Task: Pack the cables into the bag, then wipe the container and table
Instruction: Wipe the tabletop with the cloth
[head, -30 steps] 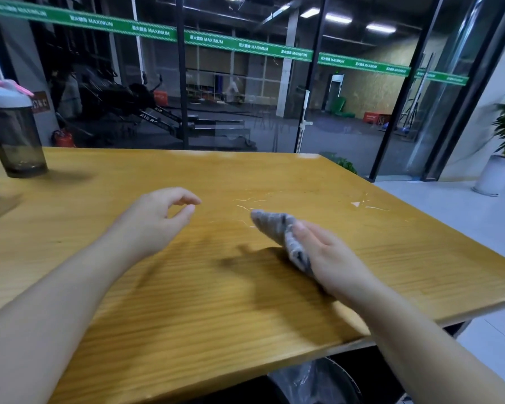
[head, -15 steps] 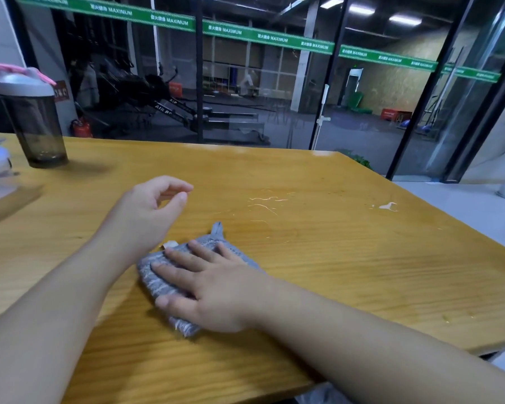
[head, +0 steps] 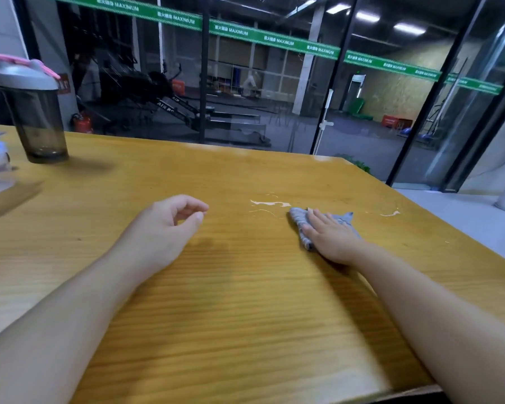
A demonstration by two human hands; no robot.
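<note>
Head view: wooden bench (head: 245,301) by glass gym wall (head: 274,97).
Right hand (head: 333,240) flat on grey cloth (head: 299,225); left hand (head: 164,228) loosely curled.

The cloth (head: 299,225) lies on the table (head: 245,316) under the right hand (head: 331,239). One streak (head: 270,203) lies just beyond that hand to its left, another streak (head: 390,213) to its right. A bottle (head: 32,112) stands far beyond the left hand (head: 164,228), to its left.

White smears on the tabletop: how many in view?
2. Left smear lies just beyond the left end of the cloth, thin streaks beside it; right smear lies right of the cloth. The cloth, under the right hand, may hide more.
</note>
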